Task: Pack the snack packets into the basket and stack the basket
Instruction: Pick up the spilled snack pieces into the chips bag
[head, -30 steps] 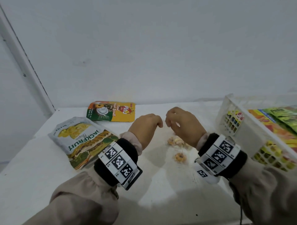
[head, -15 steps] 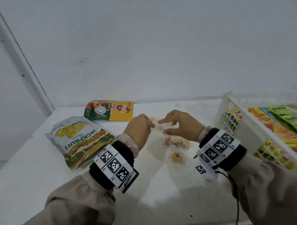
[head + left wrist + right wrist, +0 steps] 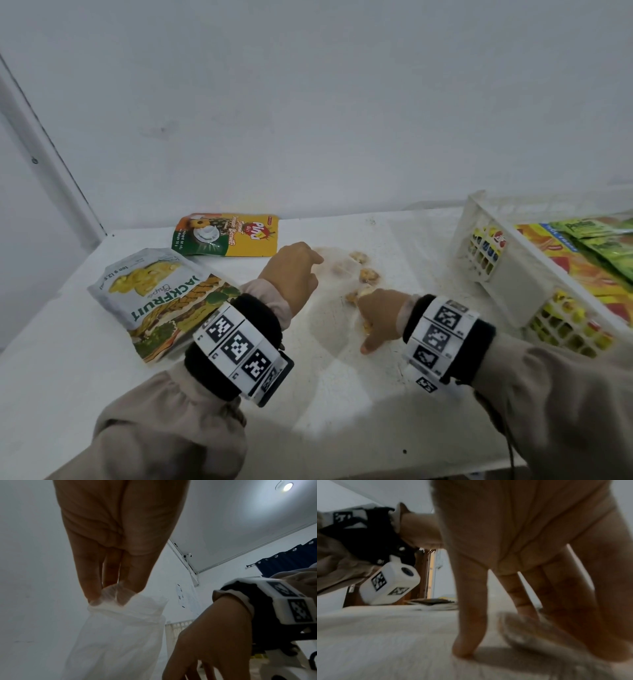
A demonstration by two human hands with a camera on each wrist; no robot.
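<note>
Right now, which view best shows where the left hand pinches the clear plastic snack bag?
Left wrist: fingertips pinch the clear plastic snack bag at its crumpled top. Head view hides this; right wrist shows only a blur.

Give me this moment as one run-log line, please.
left hand: pinches clear bag | right hand: open, on bag | basket: part-filled
</note>
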